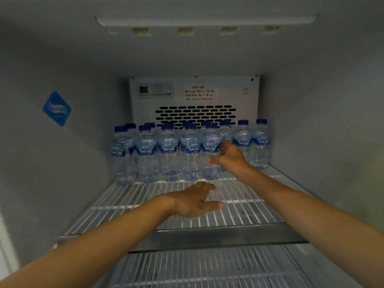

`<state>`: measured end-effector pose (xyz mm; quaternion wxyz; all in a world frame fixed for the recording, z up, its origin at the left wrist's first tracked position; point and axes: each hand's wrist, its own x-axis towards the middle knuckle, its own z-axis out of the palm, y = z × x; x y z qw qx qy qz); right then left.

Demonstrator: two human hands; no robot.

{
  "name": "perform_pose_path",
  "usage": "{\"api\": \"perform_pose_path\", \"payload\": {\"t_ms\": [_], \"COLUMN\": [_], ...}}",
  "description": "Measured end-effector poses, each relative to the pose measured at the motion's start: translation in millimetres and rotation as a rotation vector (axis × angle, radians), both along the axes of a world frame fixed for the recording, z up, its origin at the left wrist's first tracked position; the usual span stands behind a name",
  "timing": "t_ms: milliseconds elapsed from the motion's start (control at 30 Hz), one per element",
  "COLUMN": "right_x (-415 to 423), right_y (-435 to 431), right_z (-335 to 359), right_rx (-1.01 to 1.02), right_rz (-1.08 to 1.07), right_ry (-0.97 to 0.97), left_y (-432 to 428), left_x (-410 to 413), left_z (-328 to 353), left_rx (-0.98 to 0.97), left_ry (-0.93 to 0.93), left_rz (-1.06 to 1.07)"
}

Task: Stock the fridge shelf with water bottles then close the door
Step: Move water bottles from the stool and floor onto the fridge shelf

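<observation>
Fridge interior, dim. The wire shelf (116,200) runs toward me from the vent panel (195,115). Upright water bottles (168,150) sit in two rows against that panel, probably to leave room in front. My right hand (230,159) lies spread beside the front row, gripping nothing; I cannot tell if it touches. My left hand (197,201) is relaxed and empty, farther from the panel.

Clear water bottles (168,154) with blue caps, white wire shelf (239,206).

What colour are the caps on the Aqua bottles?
Dark blue caps on the Aqua water bottles; the head view, the only one, shows them.
</observation>
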<state>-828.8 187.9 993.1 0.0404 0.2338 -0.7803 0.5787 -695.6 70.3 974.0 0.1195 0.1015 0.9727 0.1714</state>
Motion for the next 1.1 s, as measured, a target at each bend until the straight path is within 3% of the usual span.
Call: {"api": "perform_pose_path", "payload": {"t_ms": [600,733,833,967,1033,1100], "right_x": [2,11,33,82,117,156], "right_y": [1,5,17,22,16,0], "right_z": [3,5,11,20,20,18], "right_rx": [0.033,0.127,0.34,0.65,0.69,0.604], "right_rz": [0.0,-0.05,-0.01,0.023,-0.012,-0.03], "right_ry": [-0.021,-0.035,-0.179,-0.194,-0.083,0.076], "left_y": [-5,-4,0,-5,-13,-24], "left_x": [-2,2,19,66,101,144], "left_z": [-1,3,11,23,26,25], "left_rx": [0.056,-0.031,-0.101,-0.135,-0.089,-0.027], "left_ry": [0.101,0.17,0.223,0.409,0.563,0.719], "left_rz": [0.069,0.105,0.139,0.182,0.234,0.307]}}
